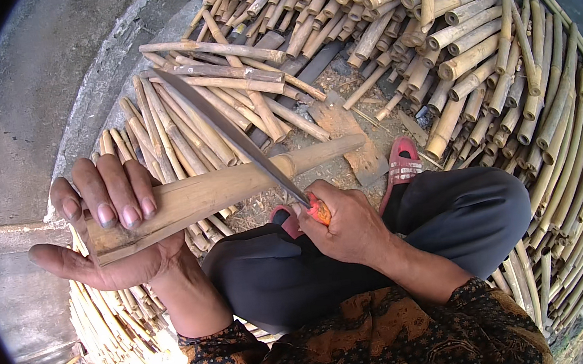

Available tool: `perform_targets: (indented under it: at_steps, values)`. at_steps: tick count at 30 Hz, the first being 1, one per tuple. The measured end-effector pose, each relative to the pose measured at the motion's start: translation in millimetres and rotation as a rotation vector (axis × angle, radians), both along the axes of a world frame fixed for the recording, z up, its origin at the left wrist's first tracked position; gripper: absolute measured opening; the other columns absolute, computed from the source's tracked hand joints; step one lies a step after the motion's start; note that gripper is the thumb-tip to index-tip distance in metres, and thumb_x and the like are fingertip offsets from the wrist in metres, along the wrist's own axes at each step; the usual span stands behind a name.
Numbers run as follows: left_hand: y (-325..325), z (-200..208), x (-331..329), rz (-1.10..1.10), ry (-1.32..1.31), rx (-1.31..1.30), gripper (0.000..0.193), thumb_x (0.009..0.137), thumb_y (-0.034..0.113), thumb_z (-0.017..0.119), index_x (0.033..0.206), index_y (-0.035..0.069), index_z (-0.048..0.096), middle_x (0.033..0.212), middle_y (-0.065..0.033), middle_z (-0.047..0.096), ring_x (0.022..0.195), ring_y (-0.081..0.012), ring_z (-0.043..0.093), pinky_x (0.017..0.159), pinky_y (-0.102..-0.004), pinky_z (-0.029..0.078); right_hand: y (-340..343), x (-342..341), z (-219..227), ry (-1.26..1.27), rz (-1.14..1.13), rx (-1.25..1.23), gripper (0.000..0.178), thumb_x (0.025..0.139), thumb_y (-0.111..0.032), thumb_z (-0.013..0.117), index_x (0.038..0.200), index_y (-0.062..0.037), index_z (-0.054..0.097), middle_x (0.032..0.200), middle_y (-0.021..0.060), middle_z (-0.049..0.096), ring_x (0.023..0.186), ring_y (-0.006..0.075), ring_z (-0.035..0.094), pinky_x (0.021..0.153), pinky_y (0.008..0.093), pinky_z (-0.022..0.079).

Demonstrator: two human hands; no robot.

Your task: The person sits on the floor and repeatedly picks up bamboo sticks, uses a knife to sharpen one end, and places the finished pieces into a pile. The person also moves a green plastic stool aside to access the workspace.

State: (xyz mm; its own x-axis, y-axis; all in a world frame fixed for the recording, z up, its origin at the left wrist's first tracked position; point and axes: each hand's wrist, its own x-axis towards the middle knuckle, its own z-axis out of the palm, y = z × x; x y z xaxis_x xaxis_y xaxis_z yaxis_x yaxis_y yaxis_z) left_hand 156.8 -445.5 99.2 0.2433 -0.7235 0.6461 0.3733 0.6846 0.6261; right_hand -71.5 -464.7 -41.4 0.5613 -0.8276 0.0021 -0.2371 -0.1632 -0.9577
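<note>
A pale bamboo piece (213,194) slants across in front of me, its wide end at the left and its narrow end reaching over the floor. My left hand (117,192) grips the wide end, fingers over the top and thumb below. My right hand (348,220) is closed round the red-orange handle of a long knife (231,133). Its grey blade points up and to the left and crosses over the bamboo's middle; whether the edge touches the bamboo I cannot tell.
Stacked bamboo poles (463,37) rise at the far right and curve along my right side. More bamboo lengths (175,123) lie at the left. A flat wooden board (350,138) rests on the chip-strewn ground by my red sandals (400,165). A concrete wall (12,158) borders the left.
</note>
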Motion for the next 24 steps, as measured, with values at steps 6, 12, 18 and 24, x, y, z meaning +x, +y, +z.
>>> perform_targets:
  at_steps: [6, 12, 18, 24]
  values:
    - [-4.8, 6.5, -0.3, 0.1, 0.102, 0.122, 0.058, 0.106, 0.061, 0.04, 0.091, 0.008, 0.06, 0.082, -0.0069, 0.054, 0.072, -0.0188, 0.051, 0.066, -0.0341, 0.047, 5.9, -0.3, -3.4, -0.019, -0.036, -0.034, 0.026, 0.093, -0.021, 0.07, 0.097, 0.0027, 0.06, 0.069, 0.0252, 0.063, 0.068, 0.0427, 0.069, 0.061, 0.0467, 0.052]
    - [-1.8, 2.2, -14.8, 0.348, 0.162, 0.124, 0.063, 0.105, 0.064, 0.036, 0.091, 0.008, 0.061, 0.085, -0.0083, 0.051, 0.082, -0.0221, 0.048, 0.07, -0.0358, 0.046, -6.1, -2.2, -5.8, 0.143, -0.168, 0.12, 0.025, 0.094, -0.021, 0.066, 0.096, 0.0025, 0.059, 0.073, 0.0255, 0.063, 0.07, 0.0457, 0.066, 0.064, 0.0478, 0.05]
    - [-2.9, 3.9, -10.5, 0.255, 0.084, 0.126, 0.059, 0.106, 0.06, 0.035, 0.088, 0.01, 0.061, 0.076, -0.0054, 0.048, 0.068, -0.0162, 0.048, 0.061, -0.0315, 0.044, 4.7, -3.5, -3.1, -0.091, 0.094, -0.054, 0.024, 0.093, -0.02, 0.067, 0.096, 0.0017, 0.058, 0.074, 0.0251, 0.064, 0.072, 0.0458, 0.067, 0.066, 0.048, 0.051]
    - [-5.1, -1.3, 2.4, 0.118, 0.051, 0.092, 0.058, 0.109, 0.056, 0.03, 0.09, 0.01, 0.063, 0.071, -0.0037, 0.051, 0.063, -0.0171, 0.051, 0.06, -0.0333, 0.046, -6.7, -3.1, 4.1, 0.135, -0.127, 0.11, 0.022, 0.091, -0.016, 0.069, 0.099, 0.0021, 0.059, 0.074, 0.0239, 0.065, 0.072, 0.0449, 0.068, 0.064, 0.0466, 0.052]
